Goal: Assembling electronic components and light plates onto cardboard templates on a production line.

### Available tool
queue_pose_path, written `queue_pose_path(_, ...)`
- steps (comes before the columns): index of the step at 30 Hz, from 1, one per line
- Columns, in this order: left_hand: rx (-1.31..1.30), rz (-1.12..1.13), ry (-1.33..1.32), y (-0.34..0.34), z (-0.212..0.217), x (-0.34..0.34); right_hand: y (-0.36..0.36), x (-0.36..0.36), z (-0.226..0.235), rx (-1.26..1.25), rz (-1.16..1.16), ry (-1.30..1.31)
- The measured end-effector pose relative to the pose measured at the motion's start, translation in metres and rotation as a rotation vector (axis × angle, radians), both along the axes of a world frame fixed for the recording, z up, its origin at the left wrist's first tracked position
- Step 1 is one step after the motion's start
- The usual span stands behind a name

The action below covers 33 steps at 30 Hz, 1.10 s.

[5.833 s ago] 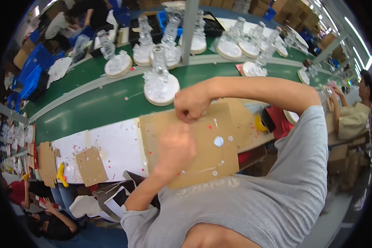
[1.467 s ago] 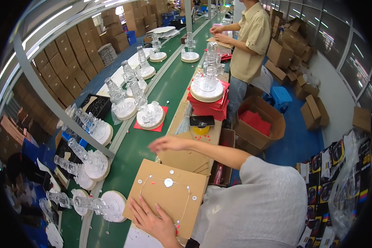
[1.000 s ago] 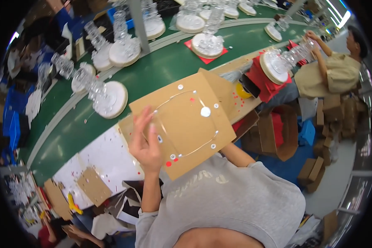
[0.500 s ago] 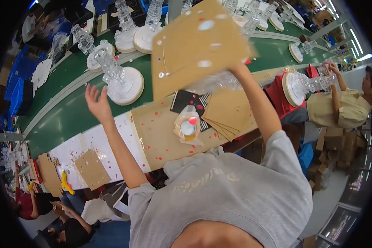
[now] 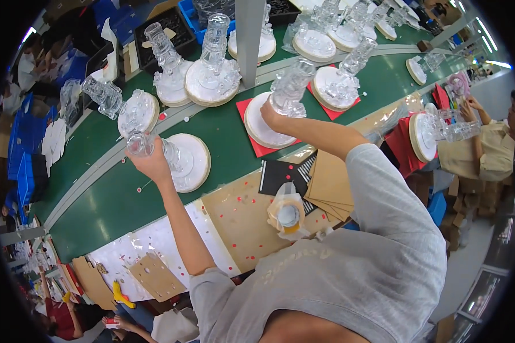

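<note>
My left hand [image 5: 152, 164] grips the clear glass piece [image 5: 171, 155] that stands on a round white base [image 5: 192, 162] on the green conveyor belt [image 5: 114, 194]. Farther right, my right hand [image 5: 272, 112] holds the stem of another clear glass piece [image 5: 290, 86] on a white round base [image 5: 263, 126] that rests on a red mat [image 5: 266, 150]. Both arms reach forward over the cardboard-covered worktable [image 5: 240, 226].
More glass pieces on white bases [image 5: 212, 80] line the belt beyond a metal post [image 5: 249, 34]. A tape roll in plastic [image 5: 287, 214], cardboard sheets [image 5: 329, 186] and a black card [image 5: 277, 174] lie on the worktable. A seated person [image 5: 486, 143] works at right.
The cardboard sheet I held up with the right hand is gone from my hands. Both hands have reached out to the belt and closed on two glass pieces.
</note>
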<state>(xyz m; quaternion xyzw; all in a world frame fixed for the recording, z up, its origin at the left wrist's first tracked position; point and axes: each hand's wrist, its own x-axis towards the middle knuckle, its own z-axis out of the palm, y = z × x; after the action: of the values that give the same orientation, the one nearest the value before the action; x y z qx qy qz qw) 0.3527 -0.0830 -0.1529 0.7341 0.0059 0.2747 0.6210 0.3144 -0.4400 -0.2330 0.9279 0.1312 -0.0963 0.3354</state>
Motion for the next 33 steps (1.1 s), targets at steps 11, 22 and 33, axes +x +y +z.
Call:
queue_pose_path(11, -0.385, -0.143, -0.073, 0.095, 0.083, -0.077, 0.111, -0.075, 0.042, 0.785, -0.310, 0.272)
queue_pose_path(22, -1.341, -0.485, 0.064, 0.134, 0.046, -0.253, 0.113, -0.276, 0.152, 2.569, -0.840, 0.267)
queue_pose_path(33, -1.809, -0.789, 1.020, -0.138, -0.078, -0.388, -0.026, -0.448, 0.184, 2.543, -0.698, -0.512)
